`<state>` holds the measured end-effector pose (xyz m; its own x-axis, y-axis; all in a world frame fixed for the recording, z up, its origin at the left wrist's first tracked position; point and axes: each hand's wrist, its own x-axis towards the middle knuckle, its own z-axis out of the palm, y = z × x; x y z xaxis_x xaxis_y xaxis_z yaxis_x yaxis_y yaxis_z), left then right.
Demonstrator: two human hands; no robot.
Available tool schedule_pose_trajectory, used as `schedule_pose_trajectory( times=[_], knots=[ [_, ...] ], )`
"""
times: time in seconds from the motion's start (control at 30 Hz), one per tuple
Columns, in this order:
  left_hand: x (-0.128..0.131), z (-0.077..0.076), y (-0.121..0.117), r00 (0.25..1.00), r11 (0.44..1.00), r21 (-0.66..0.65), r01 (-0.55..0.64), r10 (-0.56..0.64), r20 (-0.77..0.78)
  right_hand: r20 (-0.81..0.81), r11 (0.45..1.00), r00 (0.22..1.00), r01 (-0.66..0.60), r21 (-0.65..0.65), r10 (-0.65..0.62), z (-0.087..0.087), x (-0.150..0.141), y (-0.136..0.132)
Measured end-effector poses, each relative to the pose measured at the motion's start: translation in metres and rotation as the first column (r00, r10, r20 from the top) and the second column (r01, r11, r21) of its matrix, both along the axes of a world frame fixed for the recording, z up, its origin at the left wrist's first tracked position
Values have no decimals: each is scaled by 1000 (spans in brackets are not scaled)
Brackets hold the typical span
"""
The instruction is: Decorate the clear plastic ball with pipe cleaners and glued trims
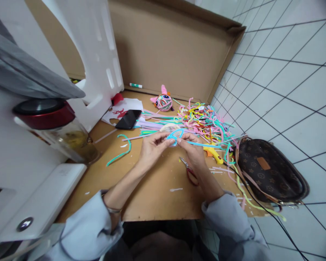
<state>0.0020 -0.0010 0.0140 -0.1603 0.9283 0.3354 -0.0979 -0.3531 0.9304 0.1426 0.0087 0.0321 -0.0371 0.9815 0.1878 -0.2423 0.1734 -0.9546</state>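
Between my two hands is a blue pipe cleaner (182, 133), bent into a loop, with a straight tail running off to the right. My left hand (155, 146) pinches the loop's left side between thumb and fingers. On the other side, my right hand (191, 146) is closed on the pipe cleaner where the tail leaves the loop. A pale round piece (168, 127) shows just behind the loop; whether it is joined to it I cannot tell. Below my right hand lie scissors with red handles (190, 174), partly hidden by the wrist. A yellow glue gun (215, 155) rests right of that hand.
A tangled heap of coloured pipe cleaners (203, 121) spreads behind my hands. Around it are a pink-eared figure (163, 101), a black phone (129, 119) and a brown handbag (266, 168). At left stands a red-lidded bottle (73, 137). A cord crosses the right edge.
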Motion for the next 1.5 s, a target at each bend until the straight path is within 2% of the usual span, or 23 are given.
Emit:
schedule_pose_trajectory(
  times=[0.3, 0.67, 1.0, 1.23, 1.37, 1.5],
  knots=[
    [1, -5, 0, 1000, 999, 26, 19, -20, 5, 129, 999, 991, 27, 42, -33, 2, 1, -4],
    [3, 1, -2, 999, 998, -60, 9, -6, 51, 125, 999, 991, 35, 36, -40, 4, 0, -4],
    [4, 6, -2, 992, 997, -83, 0, 10, 125, 80, 999, 996, 33, -16, -32, 3, -1, -6],
    [2, 6, -3, 998, 999, -34, -11, 13, 61, 58, 997, 998, 28, -74, -24, 4, -1, -6],
    [1, 6, -4, 998, 999, -26, -23, 25, 56, 100, 999, 995, 3, -49, 2, 4, 0, -6],
    [2, 8, -3, 988, 991, -102, 82, -68, 135, 98, 999, 995, 5, -38, -2, 4, 0, -7]
  ],
)
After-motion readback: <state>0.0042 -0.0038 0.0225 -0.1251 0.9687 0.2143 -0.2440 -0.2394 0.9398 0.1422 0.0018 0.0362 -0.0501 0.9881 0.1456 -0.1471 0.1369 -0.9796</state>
